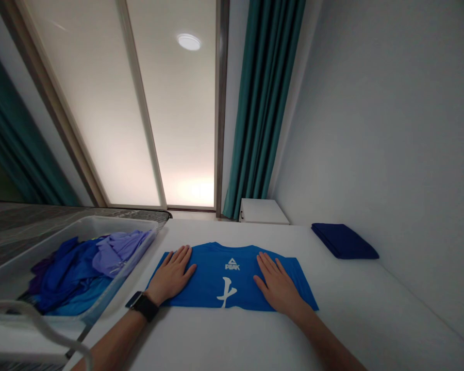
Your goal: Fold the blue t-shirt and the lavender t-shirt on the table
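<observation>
A bright blue T-shirt [228,281] with white print lies flat on the white table [232,340], folded across so its lower edge runs straight. My left hand [172,274] rests palm down on the shirt's left side, fingers spread. A dark watch sits on that wrist. My right hand [276,283] presses flat on the shirt's right side, fingers apart. Neither hand grips the cloth.
A pale plastic bin [7,270] at the left holds several crumpled blue and purple garments [81,263]. A folded dark blue cloth [344,240] lies at the back right by the wall. A small white cabinet [263,211] stands behind the table, by teal curtains.
</observation>
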{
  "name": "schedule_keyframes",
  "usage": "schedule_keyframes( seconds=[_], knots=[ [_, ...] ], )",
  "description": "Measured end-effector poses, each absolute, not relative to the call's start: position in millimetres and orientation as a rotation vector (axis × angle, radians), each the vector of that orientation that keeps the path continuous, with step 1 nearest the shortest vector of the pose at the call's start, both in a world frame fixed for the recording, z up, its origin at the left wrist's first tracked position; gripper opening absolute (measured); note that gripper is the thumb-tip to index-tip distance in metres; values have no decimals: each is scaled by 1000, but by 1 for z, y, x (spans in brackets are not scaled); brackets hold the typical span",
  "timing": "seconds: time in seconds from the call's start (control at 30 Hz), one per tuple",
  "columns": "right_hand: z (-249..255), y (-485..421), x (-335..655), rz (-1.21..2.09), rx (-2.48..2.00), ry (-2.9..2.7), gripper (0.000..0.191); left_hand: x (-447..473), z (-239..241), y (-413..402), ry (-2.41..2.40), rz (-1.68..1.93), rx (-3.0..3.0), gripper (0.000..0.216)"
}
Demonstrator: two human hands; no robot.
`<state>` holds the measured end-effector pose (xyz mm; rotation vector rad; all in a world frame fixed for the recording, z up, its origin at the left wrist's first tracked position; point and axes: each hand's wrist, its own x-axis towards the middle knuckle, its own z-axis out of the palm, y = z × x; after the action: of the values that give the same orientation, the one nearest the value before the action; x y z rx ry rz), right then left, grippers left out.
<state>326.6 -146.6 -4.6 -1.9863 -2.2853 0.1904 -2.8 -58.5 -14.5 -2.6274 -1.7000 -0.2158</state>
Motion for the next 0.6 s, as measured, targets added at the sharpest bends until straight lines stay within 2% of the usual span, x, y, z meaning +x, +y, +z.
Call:
schedule_keyframes(
  seconds=[0.37, 0.6],
  knots=[
    [-23, -147, 378, 132, -2150, -2141, 70, -7, -20, -56, -1696, -239, -2646, 59],
    [-19, -127, 385, 116, -2120, -2090, 60, -11, -12, -42, -1733, -330, -2665, 48]
  ],
)
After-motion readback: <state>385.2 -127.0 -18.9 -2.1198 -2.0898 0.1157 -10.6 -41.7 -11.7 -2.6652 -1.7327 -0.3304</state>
